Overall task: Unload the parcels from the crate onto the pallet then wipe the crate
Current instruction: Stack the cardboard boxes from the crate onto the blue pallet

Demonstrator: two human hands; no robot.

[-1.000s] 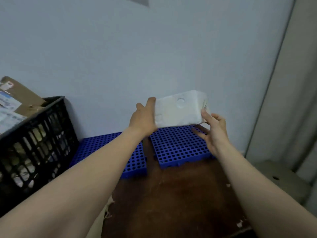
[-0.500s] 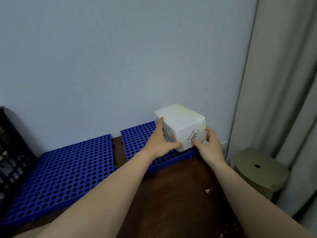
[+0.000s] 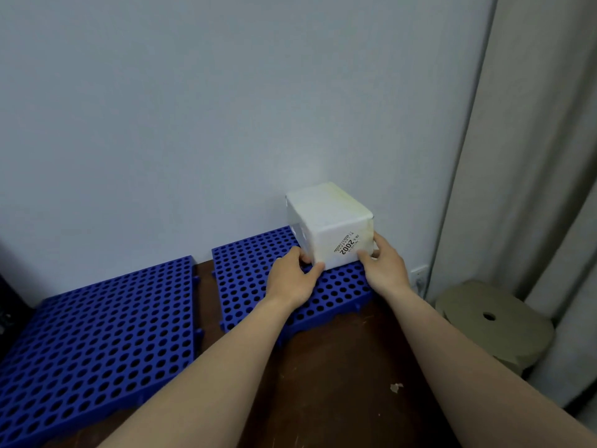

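Note:
A white box parcel [image 3: 332, 224] printed with "2002" sits on the back right corner of the right blue perforated pallet tile [image 3: 252, 273], close to the wall. My left hand [image 3: 292, 279] grips its lower left corner, thumb on the front face. My right hand [image 3: 382, 265] holds its lower right edge, fingers round the side. A second blue pallet tile [image 3: 97, 334] lies to the left, bare. Of the black crate, only a dark sliver [image 3: 5, 302] shows at the left edge.
Both tiles lie on a dark brown floor [image 3: 339, 367] against a pale wall. A round grey-green stool [image 3: 494, 321] with a centre hole stands to the right, beside a beige curtain [image 3: 549, 156]. A small scrap [image 3: 395, 387] lies on the floor.
Both hands carried the white parcel from mid-air down onto the right tile and pushed it toward the wall. The view swung right, so the crate left the frame.

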